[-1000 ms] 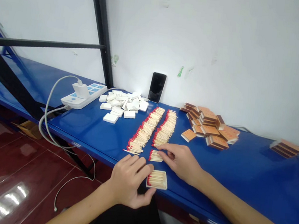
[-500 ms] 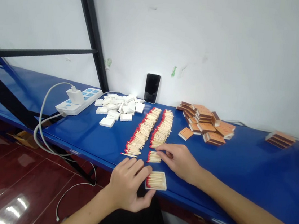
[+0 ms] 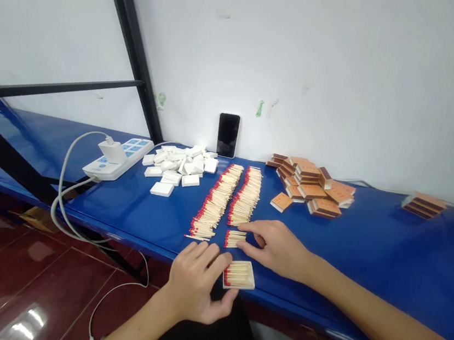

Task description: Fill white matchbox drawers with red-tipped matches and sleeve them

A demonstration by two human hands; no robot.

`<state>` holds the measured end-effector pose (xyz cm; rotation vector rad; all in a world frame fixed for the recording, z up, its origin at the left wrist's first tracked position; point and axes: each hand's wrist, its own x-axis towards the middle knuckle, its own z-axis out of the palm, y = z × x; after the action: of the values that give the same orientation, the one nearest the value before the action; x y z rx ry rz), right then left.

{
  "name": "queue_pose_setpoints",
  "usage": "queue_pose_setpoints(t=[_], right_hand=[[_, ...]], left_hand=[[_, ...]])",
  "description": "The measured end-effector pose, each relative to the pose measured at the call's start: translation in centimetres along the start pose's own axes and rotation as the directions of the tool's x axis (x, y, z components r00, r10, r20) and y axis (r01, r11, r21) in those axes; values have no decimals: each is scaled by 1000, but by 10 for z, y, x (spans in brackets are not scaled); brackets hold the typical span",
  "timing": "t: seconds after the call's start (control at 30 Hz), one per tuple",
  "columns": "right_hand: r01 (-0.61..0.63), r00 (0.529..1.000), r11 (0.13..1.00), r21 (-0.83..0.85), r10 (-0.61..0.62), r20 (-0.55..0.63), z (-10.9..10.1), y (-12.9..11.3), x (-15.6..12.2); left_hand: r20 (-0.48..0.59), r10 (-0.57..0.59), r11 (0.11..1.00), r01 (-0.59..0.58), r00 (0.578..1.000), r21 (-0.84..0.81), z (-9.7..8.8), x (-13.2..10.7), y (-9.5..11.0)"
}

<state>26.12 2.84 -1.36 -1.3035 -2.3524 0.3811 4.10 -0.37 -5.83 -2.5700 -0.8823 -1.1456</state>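
My left hand (image 3: 199,282) grips a small white matchbox tray (image 3: 251,283) between thumb and fingers at the table's front edge. Red-tipped matches (image 3: 237,275) lie side by side in the tray, heads to the left. Just behind it, a small bunch of matches (image 3: 234,239) rests on the table. My right hand (image 3: 279,250) is at this bunch, index finger by its far side and thumb by its near side, the two tips spread apart. Beyond are two long rows of matches, a left row (image 3: 218,199) and a right row (image 3: 246,195).
White trays (image 3: 178,164) are heaped at the back left, beside a power strip (image 3: 118,159) with cables. Orange-brown matchbox sleeves (image 3: 311,191) form a pile at the back right; a smaller stack (image 3: 424,205) sits farther right. A phone (image 3: 227,135) leans against the wall.
My right thumb has drawn toward me, away from the index finger, so the gap between them is wider. My left hand still holds the tray. The view has shifted slightly.
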Motion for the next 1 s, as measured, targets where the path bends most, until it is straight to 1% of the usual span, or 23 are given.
queue_pose_setpoints(t=[0.43,1.0], right_hand=[[-23,999,1000,19,22,43,-2,-1,0],[6,999,999,47,-8,41,-1,2,0]], left_hand=[[-13,5,1000,-5,1000,7,-1,0,1],[-11,3,1000,-3,1000,6,0,1,1]])
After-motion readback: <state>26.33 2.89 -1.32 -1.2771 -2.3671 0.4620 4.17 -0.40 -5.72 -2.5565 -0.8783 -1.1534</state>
